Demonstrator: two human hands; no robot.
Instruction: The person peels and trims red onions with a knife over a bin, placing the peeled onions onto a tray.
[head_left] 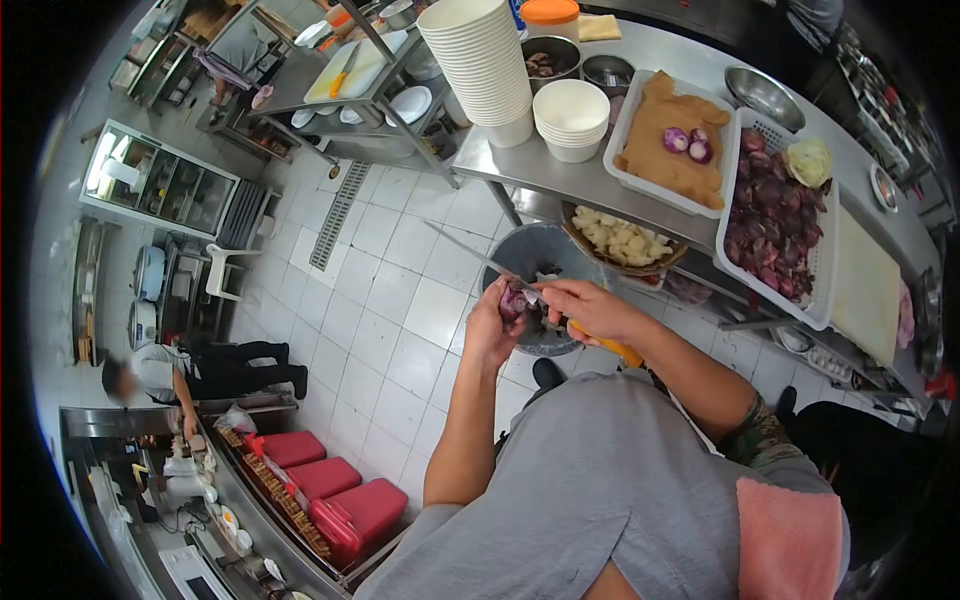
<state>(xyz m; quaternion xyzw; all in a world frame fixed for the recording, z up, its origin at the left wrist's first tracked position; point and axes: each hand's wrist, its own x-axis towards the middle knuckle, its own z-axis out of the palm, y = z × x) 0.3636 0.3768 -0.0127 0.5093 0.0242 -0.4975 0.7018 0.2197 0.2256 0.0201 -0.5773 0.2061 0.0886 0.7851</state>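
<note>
My left hand is closed around a red onion. In my right hand is a knife with a yellow handle, its long blade pointing away to the upper left. The knife and the fingers of my right hand meet the onion. Below both hands stands a grey bin with scraps inside. Two peeled red onions lie on brown paper in a white tray. Beside it, a white basket holds many unpeeled red onions.
Stacked white tubs and bowls stand on the steel table. A basket of pale chunks sits underneath. A cutting board lies at the right. Another person stands at the left counter near red containers.
</note>
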